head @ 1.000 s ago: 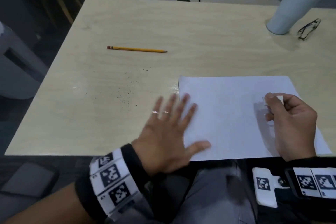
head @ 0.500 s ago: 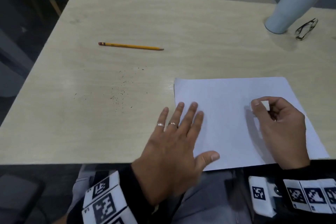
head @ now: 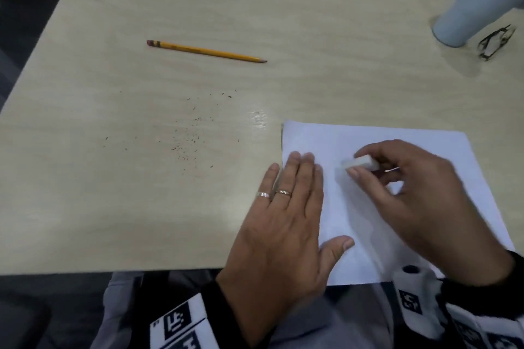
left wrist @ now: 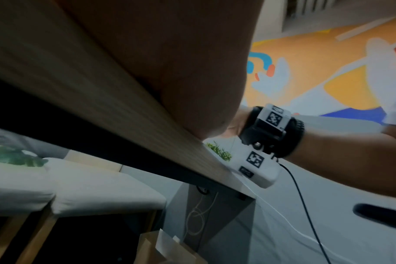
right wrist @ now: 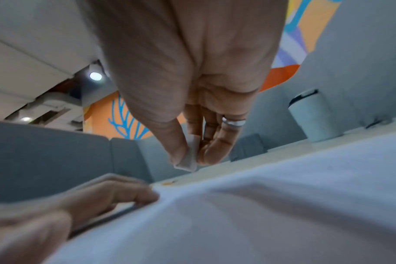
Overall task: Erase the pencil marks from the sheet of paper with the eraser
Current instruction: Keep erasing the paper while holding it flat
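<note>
**While pinning the sheet, rubs with the eraser**

While leaning over the near table edge, presses the left hand palm down, fingers straight and close together, released and grasping nothing. Wears two rings on that hand. Lays three fingertips and the thumb on the sheet of paper, along its left margin. Leaves the little finger on the bare table, just beside the paper's edge.

Just right of those fingertips, pinches the white eraser in the right hand, thumb on the near side, forefinger on the far side, remaining fingers curled behind. Points the eraser's free left end toward the left fingertips, low over the sheet; cannot tell whether touching. Shows the same pinch from the right wrist, with the eraser poking out below the thumb and fingertips. Cannot make out pencil marks on the paper.

Well left of the left fingertips, shows dark crumbs scattered on the table. Beyond those, well apart from both hands, shows a yellow pencil lying flat, tip to the right. Far beyond the right fingertips, shows a pale tumbler standing upright, with glasses just beside it.
</note>
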Available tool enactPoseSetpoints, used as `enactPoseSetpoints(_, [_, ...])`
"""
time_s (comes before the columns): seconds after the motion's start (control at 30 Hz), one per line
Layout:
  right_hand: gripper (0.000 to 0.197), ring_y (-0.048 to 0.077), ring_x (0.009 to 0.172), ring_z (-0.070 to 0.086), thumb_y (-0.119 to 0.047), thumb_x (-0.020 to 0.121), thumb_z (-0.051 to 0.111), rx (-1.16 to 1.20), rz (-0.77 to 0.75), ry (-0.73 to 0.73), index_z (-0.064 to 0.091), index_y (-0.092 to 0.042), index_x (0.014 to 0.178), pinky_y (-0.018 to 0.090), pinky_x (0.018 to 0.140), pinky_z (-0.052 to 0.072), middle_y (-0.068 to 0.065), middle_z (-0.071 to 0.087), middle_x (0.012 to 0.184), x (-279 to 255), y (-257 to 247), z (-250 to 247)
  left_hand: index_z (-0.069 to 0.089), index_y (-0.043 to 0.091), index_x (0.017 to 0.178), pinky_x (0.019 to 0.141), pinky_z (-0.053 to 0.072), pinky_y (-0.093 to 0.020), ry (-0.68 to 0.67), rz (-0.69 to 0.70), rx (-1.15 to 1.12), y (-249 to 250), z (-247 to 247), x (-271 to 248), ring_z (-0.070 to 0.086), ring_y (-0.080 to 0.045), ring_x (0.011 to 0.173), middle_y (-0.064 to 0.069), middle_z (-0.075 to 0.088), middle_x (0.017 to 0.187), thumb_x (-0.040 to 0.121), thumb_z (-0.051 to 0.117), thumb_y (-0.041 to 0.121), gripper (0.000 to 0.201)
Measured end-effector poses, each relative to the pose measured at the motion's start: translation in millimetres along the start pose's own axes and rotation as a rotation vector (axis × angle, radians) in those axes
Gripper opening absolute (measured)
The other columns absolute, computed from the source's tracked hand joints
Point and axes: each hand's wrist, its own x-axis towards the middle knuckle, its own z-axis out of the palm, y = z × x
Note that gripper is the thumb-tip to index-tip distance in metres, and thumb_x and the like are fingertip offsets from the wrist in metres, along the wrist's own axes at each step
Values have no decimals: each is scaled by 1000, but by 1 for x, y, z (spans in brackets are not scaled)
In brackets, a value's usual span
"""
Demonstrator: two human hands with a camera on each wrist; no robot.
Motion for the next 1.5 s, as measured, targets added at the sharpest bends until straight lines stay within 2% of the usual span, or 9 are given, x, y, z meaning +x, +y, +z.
enactPoseSetpoints(0.13, [4,14,77,62,-24,96,72,-28,-81,-55,69,-26,93,24,72,48,-7,66,85,0,0,22,19,-9,162,129,18,-55,-21,-6,48,0,-1,3,3,-39,162,-29,8,171,109,22,63,89])
enactPoseSetpoints(0.3, [15,21,67,58,-16,93,75,-152,-42,74,70,-19,80,44,67,53,-1,63,70,7,12,16,10,-7,163,129,14,-56,-63,-14,91,3,1,5,-3,-39,162,-30,-2,171,108,24,61,89])
enactPoseSetpoints(0.53, [5,9,78,65,-23,96,76,-60,18,93,75,-26,92,21,69,48,-14,70,84,-7,-11,31,14,-7,163,129,14,-57,-54,-16,63,3,0,5,0,-40,162,-30,2,172,105,30,60,90])
enactPoseSetpoints(0.73, [9,4,68,66,-30,101,70,113,343,247,71,-25,94,12,62,46,-18,72,79,-9,7,19,29,-8,160,126,19,-60,-68,-55,55,4,-5,1,14,-43,160,-31,15,170,99,45,60,92])
enactPoseSetpoints(0.9, [7,10,81,68,-22,98,73,105,217,170,70,-28,95,10,70,46,-13,70,83,-17,-11,41,39,-8,155,126,23,-60,-42,-77,11,7,-10,6,23,-44,157,-33,26,166,95,50,59,91])
enactPoseSetpoints(1.07, [8,19,70,56,-11,95,76,37,5,194,72,-17,90,27,65,45,-2,58,72,-14,-6,47,10,-9,162,129,10,-59,-70,-73,68,8,-5,8,-6,-42,161,-33,-4,170,102,35,64,98])
enactPoseSetpoints(1.17, [11,16,68,52,-10,98,75,-22,12,225,73,-18,91,33,63,42,-4,55,70,-10,8,38,12,-10,162,127,11,-62,-54,-72,63,7,-3,9,-4,-43,161,-34,-2,170,103,34,66,98])
enactPoseSetpoints(1.3, [12,12,69,52,-13,97,74,37,-26,196,71,-17,87,23,65,39,-12,51,70,-15,-8,47,10,-10,162,127,9,-63,-63,-60,71,7,-2,10,-7,-43,161,-34,-4,170,101,34,65,99])
enactPoseSetpoints(1.5, [17,19,67,50,-9,98,75,25,48,272,71,-17,83,28,62,40,-1,53,67,-8,9,42,12,-11,161,126,9,-65,-61,-67,64,7,-1,10,-4,-44,161,-35,-2,169,102,33,66,99])
